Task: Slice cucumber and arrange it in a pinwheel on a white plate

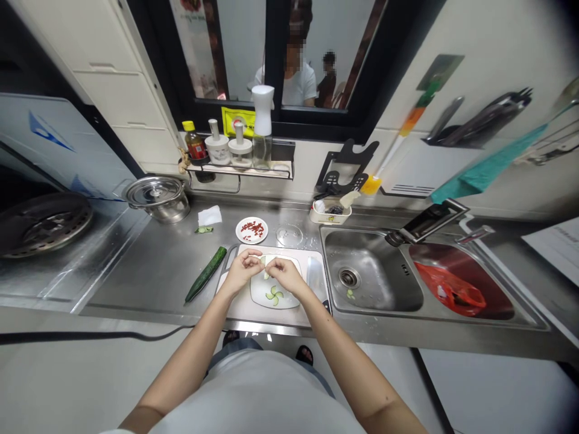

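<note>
My left hand (242, 270) and my right hand (286, 275) meet above a white square plate (257, 296), fingertips pinched. Between them is a thin pale-green cucumber slice (266, 276), partly covered by the fingers. Several cucumber slices (274, 295) lie on the plate in a pinwheel shape. The plate rests on a light cutting board (239, 308). To its right a broad-bladed kitchen knife (315, 277) lies on the board. A whole cucumber (206, 275) lies on the steel counter left of the board.
Behind the board sit a dish of small red pieces (252, 230) and a clear round lid (289, 235). A lidded steel pot (159, 200) stands back left, with white paper (210, 215) near it. The sink (375, 283) is on the right; a seasoning shelf (262, 171) hangs above.
</note>
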### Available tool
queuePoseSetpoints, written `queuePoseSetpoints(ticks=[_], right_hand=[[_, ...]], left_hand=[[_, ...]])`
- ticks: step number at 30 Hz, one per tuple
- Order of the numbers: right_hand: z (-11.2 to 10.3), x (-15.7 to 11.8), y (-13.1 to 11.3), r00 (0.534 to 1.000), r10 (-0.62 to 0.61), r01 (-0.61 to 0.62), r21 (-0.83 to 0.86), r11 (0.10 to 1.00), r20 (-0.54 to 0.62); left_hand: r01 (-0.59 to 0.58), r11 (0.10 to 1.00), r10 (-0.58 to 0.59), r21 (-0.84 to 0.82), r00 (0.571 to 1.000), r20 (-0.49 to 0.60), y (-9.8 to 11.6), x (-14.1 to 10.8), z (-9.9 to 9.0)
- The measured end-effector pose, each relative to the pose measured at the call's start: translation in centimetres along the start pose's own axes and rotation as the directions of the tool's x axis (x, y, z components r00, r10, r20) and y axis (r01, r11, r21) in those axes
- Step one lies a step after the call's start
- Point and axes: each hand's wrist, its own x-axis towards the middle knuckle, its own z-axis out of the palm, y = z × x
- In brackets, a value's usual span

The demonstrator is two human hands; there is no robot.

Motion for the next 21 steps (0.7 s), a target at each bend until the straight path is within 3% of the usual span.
queuePoseSetpoints(ticks=[12,21], right_hand=[[1.3,1.5,4.8,0.982,0.183,-0.174,-0.169,0.97,0.042],[2.2,1.9,4.9,0.951,0.305,-0.256,-0.428,0.867,0.05]], left_hand=[[0.032,0.994,-0.031,0.103,0.999,-0.02,-4.5,1.6,-0.9],[0.043,0.949,-0.031,0.311,0.999,-0.043,-7.5,2.3,-1.0]])
